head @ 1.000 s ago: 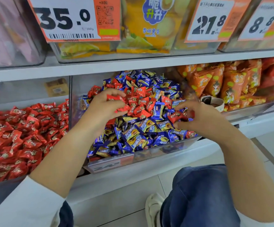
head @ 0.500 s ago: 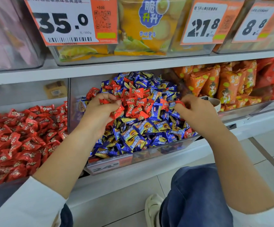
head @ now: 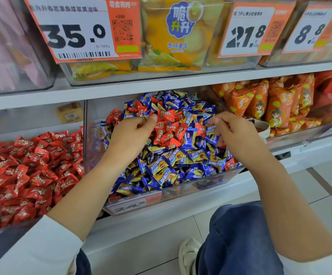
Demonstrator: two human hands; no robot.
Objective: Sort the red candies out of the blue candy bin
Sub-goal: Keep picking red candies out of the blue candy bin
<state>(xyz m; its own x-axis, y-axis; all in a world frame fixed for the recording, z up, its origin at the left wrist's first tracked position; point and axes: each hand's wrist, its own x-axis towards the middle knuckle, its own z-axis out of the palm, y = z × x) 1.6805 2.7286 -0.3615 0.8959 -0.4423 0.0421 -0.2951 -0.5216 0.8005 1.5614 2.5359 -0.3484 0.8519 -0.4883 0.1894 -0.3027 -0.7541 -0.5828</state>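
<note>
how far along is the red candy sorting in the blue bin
Done: cannot tell; the bin on the left is already full of red candies. In hand: both hands are in the blue candy bin, the left hand beside a cluster of red candies near the top of the pile, the right hand curled at the candies; what it holds is unclear. Left: that cluster plus scattered reds, such as one by the right front corner.

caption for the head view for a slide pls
Both hands, left hand and right hand, pick through red-wrapped candies atop the clear blue-candy bin.
</note>
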